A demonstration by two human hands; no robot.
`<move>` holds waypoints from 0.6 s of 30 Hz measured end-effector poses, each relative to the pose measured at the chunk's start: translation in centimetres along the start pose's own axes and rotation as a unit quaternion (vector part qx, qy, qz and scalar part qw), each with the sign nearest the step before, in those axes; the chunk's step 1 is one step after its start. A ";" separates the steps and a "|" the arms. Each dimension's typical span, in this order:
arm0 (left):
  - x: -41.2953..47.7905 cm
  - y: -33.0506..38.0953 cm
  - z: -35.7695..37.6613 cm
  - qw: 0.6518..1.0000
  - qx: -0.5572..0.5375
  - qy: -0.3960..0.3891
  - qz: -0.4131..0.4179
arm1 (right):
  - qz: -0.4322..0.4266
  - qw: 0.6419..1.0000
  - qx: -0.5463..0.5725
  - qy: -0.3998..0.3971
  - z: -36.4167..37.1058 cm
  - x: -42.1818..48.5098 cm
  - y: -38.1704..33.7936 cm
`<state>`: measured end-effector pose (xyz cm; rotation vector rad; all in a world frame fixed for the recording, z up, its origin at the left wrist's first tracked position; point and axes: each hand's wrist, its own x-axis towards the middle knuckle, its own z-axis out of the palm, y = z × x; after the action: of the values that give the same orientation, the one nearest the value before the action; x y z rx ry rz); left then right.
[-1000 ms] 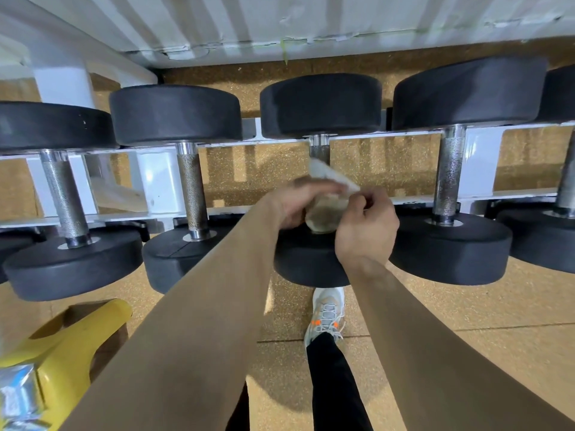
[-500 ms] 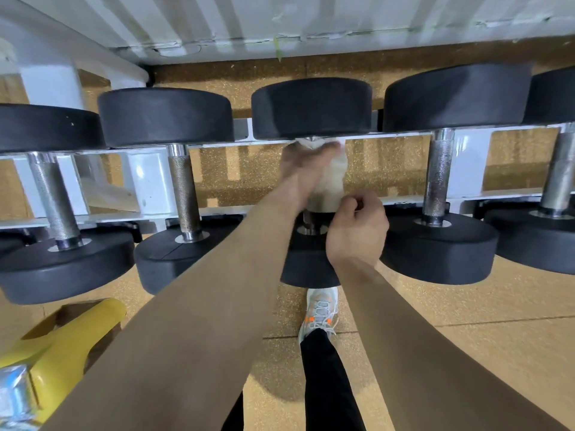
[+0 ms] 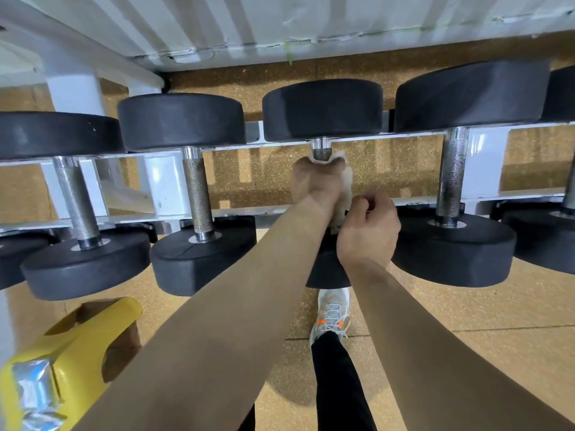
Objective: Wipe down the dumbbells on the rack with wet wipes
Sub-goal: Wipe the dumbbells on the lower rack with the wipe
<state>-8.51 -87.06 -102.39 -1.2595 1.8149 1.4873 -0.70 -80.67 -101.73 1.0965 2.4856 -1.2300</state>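
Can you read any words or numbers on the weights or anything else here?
Nothing here can be read.
The dumbbells show no numbers or labels.
The wet wipe looks plain.
Any print on the silver and blue packet is too blurred to read.
The shoe shows no brand.

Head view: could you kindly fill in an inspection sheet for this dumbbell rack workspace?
Surface: white metal rack, loaded along its rails.
Job's things: black round-headed dumbbells with steel handles; whitish wet wipe wrapped on the middle one's handle.
Clutter: yellow plastic object lower left, crinkled silver-blue packet on it.
Grippers: left hand grips wipe around handle; right hand pinches the wipe's near end.
Cables: nothing seen.
Surroundings: tan speckled floor, white corrugated wall, pale laced shoe.
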 end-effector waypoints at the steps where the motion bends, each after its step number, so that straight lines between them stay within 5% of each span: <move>1: 0.1 0.9 0.4 1.000 -0.026 0.015 0.009 | -0.002 1.000 0.002 0.000 0.0 0.0 0.1; 4: 0.8 1.1 -0.2 0.999 -0.030 -0.015 0.033 | -0.005 1.000 0.005 -0.004 -0.2 -0.1 0.0; 9: -0.1 -2.7 -3.8 0.970 0.087 -0.228 0.023 | -0.019 0.999 0.013 -0.025 -0.5 -0.3 -0.4; 11: -0.9 -2.2 -4.7 0.957 0.149 -0.247 0.033 | -0.024 0.999 0.016 -0.023 -0.6 -0.3 -0.4; 15: -3.0 -1.5 -5.8 0.924 0.335 -0.173 0.069 | 0.000 0.999 0.008 -0.040 -0.9 -0.6 -0.8; 18: -4.6 -2.8 -7.8 0.953 0.276 -0.077 0.100 | 0.017 0.994 0.006 -0.111 -1.9 -0.7 -1.1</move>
<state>-2.52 -92.70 -97.66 -0.6856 2.0940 1.0179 -0.56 -80.06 -99.49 0.9441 2.2869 -1.2834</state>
